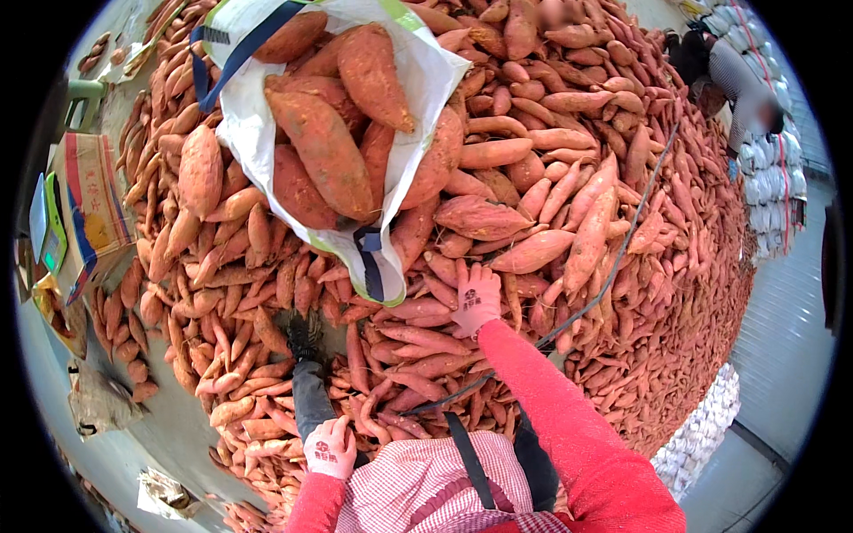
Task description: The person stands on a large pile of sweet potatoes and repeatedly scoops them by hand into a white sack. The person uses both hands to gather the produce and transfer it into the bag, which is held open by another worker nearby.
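Observation:
My right hand [477, 300], in a pink-and-white work glove, reaches forward onto the heap of sweet potatoes [426, 338]. Its fingers are stretched out and a little apart, resting on the roots. Just ahead of it lie several bigger sweet potatoes [533, 251]. Back by my left knee, my gloved left hand [329, 447] lies loosely with its fingers extended, holding nothing. Beyond both hands stands a white bag [249, 115] with green trim and blue straps, its mouth wide. Large, dirt-specked sweet potatoes [324, 147] fill it.
A dark cable [613, 275] runs across the heap at right. At left are a cardboard box [96, 200], a green-screened device [53, 231] and a green stool [83, 99]. Another person [742, 84] bends at the far right beside stacked white sacks [766, 191].

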A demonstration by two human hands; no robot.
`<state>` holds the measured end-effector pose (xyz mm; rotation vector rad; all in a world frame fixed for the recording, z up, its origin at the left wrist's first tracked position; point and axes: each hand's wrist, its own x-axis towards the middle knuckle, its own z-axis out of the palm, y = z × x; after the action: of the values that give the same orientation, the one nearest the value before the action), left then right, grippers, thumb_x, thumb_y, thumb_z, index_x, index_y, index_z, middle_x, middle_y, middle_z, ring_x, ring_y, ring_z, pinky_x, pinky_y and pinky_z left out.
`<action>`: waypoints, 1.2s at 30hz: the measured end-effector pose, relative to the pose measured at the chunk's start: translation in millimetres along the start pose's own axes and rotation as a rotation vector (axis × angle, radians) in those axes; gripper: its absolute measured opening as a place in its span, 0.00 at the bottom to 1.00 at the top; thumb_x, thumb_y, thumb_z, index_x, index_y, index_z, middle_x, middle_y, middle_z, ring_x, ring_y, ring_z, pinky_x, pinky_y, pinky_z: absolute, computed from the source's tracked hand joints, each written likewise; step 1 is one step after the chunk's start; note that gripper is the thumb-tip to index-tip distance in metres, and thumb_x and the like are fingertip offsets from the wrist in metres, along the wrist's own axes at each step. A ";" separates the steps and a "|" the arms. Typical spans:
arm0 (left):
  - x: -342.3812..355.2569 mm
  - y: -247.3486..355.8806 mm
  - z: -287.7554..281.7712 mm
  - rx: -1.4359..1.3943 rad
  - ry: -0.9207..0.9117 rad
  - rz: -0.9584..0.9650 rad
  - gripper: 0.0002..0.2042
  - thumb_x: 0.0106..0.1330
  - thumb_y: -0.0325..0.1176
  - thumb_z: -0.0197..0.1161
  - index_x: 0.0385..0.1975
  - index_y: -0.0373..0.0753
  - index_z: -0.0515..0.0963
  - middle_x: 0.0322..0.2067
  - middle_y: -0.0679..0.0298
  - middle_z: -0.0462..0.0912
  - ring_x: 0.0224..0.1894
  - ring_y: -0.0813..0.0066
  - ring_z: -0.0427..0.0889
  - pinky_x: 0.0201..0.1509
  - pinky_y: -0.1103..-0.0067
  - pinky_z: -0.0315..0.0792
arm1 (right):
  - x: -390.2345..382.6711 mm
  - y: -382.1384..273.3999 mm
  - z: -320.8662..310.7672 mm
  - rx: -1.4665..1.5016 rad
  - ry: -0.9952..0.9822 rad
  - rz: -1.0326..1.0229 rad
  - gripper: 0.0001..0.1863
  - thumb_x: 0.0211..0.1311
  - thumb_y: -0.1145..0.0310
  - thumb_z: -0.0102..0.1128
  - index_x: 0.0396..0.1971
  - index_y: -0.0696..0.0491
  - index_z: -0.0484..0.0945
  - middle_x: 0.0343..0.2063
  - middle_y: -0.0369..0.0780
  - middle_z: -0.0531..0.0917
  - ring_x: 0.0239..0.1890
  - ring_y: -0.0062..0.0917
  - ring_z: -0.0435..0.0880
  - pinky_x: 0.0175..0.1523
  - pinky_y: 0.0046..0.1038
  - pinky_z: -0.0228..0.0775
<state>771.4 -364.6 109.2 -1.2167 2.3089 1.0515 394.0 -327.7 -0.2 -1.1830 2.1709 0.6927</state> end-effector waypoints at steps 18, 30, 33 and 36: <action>14.4 11.3 -6.2 0.052 0.020 0.070 0.12 0.57 0.28 0.64 0.42 0.39 0.79 0.35 0.56 0.82 0.38 0.55 0.82 0.42 0.65 0.76 | -38.2 6.9 36.7 0.298 0.293 -0.187 0.43 0.46 0.60 0.69 0.67 0.49 0.63 0.55 0.42 0.73 0.57 0.38 0.72 0.55 0.40 0.66; 33.3 20.3 -8.3 0.046 0.060 0.127 0.12 0.58 0.26 0.63 0.42 0.38 0.80 0.36 0.55 0.82 0.39 0.54 0.82 0.44 0.65 0.76 | -141.2 53.6 30.6 0.752 0.348 -0.172 0.33 0.53 0.58 0.63 0.60 0.52 0.69 0.56 0.47 0.73 0.55 0.43 0.74 0.57 0.43 0.67; 50.7 18.3 -7.7 0.090 0.006 0.177 0.11 0.60 0.26 0.61 0.43 0.37 0.79 0.37 0.53 0.82 0.39 0.51 0.81 0.45 0.66 0.76 | -222.5 83.0 61.3 0.720 0.374 -0.010 0.28 0.54 0.55 0.61 0.55 0.52 0.73 0.53 0.47 0.74 0.55 0.44 0.74 0.60 0.46 0.64; 74.3 30.5 -12.0 0.124 0.008 0.233 0.10 0.61 0.27 0.60 0.42 0.37 0.78 0.37 0.52 0.81 0.39 0.51 0.81 0.44 0.65 0.76 | -295.2 102.7 92.3 0.601 0.195 0.254 0.33 0.53 0.48 0.61 0.57 0.50 0.73 0.58 0.47 0.71 0.65 0.44 0.65 0.69 0.49 0.50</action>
<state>704.0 -404.6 88.3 -0.9242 2.5264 0.9599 459.2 -48.6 155.1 -0.6857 2.4653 -0.0054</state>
